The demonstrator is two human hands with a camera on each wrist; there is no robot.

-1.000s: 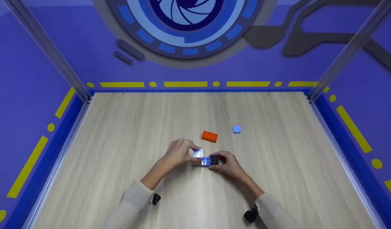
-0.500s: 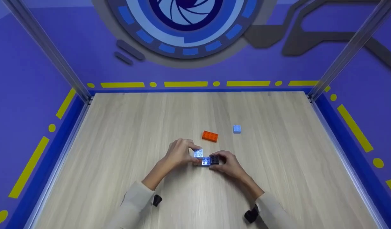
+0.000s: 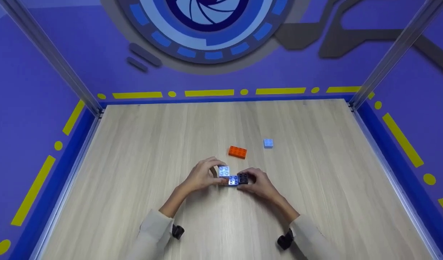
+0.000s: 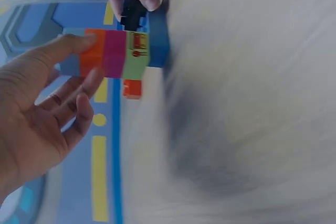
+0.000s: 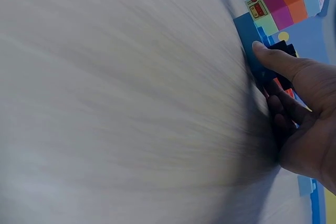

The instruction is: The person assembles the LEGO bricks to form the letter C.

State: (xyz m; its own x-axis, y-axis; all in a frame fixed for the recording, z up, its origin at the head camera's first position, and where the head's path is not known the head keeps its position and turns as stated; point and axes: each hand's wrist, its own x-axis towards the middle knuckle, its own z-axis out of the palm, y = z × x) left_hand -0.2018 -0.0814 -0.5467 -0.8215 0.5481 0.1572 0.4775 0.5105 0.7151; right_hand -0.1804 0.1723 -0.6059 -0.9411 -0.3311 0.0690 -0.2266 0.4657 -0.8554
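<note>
Near the table's middle, a tower of toy building bricks stands at one end of a long blue brick point(image 4: 159, 38). From the top it runs light blue point(image 3: 224, 171), orange point(image 4: 92, 55), magenta point(image 4: 114, 53) and light green point(image 4: 135, 59) with a printed picture. My left hand point(image 3: 203, 176) pinches the tower near the top, thumb on the orange brick; the fingers behind are partly hidden. A black brick point(image 3: 242, 178) sits on the other end of the blue brick. My right hand point(image 3: 259, 184) grips that end, thumb in front, fingertips behind partly hidden.
An orange brick point(image 3: 237, 152) lies on the wooden table point(image 3: 153, 144) just beyond the hands. A small light blue brick point(image 3: 268, 143) lies farther right. Purple-blue walls point(image 3: 221, 81) with yellow markings enclose the table at the back and sides.
My left fingers have shifted slightly on the tower's top. The head view has tilted a little. My right hand keeps its grip on the brick base.
</note>
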